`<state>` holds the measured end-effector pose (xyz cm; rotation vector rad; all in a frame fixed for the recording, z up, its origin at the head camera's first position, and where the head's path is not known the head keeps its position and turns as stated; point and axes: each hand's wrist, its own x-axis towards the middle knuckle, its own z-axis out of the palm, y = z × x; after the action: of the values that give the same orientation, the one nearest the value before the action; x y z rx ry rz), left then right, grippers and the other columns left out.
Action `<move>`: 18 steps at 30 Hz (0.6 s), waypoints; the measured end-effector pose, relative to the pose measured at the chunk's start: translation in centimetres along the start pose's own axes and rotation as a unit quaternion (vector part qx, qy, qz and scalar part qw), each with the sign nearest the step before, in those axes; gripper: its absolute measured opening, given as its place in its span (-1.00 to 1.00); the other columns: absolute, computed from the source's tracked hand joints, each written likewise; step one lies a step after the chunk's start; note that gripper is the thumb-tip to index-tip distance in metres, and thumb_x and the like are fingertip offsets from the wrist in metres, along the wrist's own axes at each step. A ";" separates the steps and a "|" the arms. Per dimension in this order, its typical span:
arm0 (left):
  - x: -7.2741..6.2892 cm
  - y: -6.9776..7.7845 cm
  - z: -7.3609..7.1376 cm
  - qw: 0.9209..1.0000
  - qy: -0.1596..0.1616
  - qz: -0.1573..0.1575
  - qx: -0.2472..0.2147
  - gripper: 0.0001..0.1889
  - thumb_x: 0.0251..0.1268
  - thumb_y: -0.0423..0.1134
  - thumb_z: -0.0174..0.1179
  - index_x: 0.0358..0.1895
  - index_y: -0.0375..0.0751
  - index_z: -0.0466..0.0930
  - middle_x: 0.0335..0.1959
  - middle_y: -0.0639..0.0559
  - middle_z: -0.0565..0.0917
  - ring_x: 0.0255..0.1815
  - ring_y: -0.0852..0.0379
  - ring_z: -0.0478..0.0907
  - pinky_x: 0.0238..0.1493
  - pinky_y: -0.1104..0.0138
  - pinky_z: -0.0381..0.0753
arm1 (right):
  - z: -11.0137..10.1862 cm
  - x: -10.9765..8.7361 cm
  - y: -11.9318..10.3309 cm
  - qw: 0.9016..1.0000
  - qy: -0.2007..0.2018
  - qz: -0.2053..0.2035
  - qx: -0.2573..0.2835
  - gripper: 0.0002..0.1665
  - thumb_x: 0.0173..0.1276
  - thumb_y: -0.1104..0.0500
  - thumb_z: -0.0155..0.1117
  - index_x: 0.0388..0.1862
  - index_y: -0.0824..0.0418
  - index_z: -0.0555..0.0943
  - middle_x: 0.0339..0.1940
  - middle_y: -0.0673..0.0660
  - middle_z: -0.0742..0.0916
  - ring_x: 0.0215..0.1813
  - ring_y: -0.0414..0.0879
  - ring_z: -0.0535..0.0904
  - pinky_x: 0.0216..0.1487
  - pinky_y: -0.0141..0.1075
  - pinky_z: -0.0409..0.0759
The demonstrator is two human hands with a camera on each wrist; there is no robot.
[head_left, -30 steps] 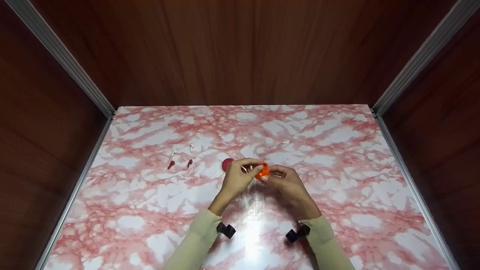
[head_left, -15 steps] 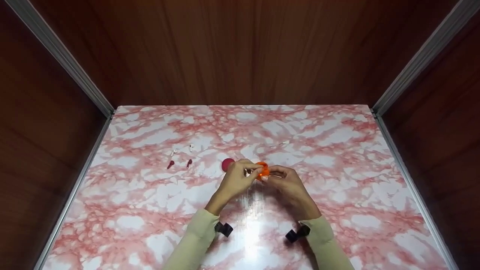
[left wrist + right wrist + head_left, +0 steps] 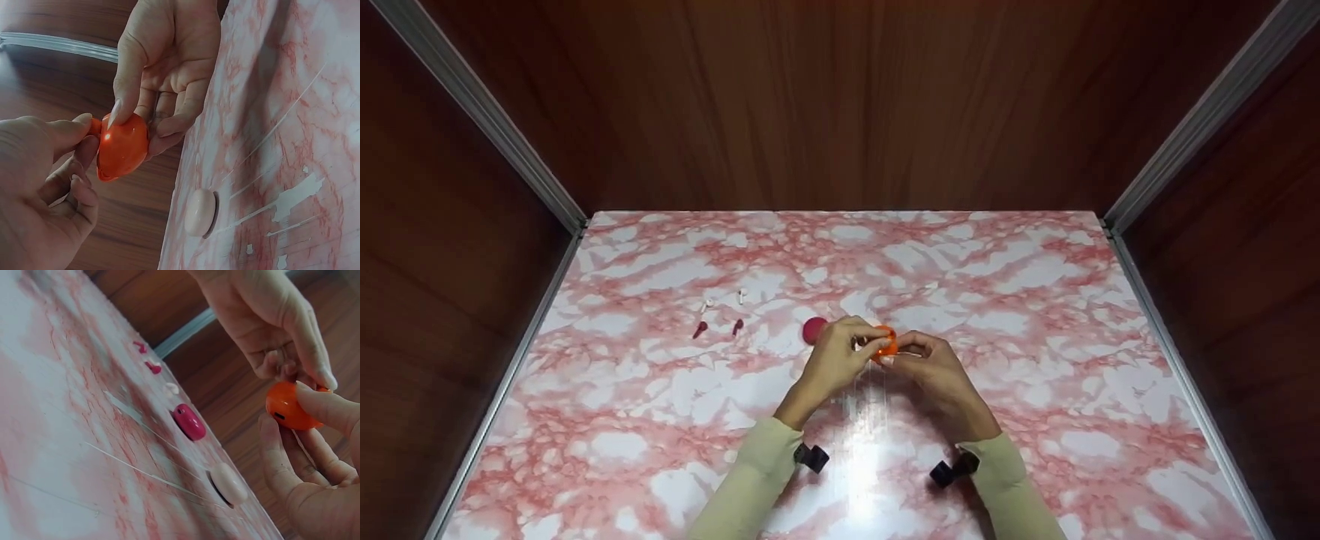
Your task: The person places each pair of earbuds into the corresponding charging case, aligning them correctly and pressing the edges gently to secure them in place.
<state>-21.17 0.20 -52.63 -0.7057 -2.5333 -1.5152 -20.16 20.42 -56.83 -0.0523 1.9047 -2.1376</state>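
Note:
An orange earbud case (image 3: 288, 405) is held above the table by my right hand (image 3: 934, 367), thumb on one side and fingers on the other. The case shows a small dark port in the right wrist view. My left hand (image 3: 831, 360) pinches a small orange earbud (image 3: 95, 126) between thumb and fingertips, right at the case's edge. Its far end is hidden, so I cannot tell how deep it sits. A magenta earbud case (image 3: 190, 422) and a white earbud case (image 3: 201, 212) lie on the table below.
Two magenta earbuds (image 3: 700, 329) and two white earbuds (image 3: 707, 304) lie left of the hands on the marbled table (image 3: 660, 450). Dark wooden panels (image 3: 840, 105) enclose the back and both sides.
My left thumb and fingers have drawn together and shifted slightly at the orange case. The right hand stays nearly still, and the things on the table lie as before.

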 end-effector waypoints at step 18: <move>-0.1 -0.5 0.6 0.994 0.052 0.057 0.071 -0.87 0.31 -0.17 0.46 -0.21 -0.11 0.91 -0.33 0.06 0.81 -0.26 0.12 0.64 -0.15 0.37 0.60 | 0.5 0.0 0.2 0.998 -0.026 -0.025 0.042 -0.78 0.28 0.35 0.54 -0.13 0.32 0.71 -0.09 0.12 0.83 0.01 -0.01 0.81 0.13 -0.12 0.78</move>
<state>-21.21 0.46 -53.42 -0.7175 -2.4500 -1.2859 -20.01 19.92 -56.98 -0.1369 1.8019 -2.2235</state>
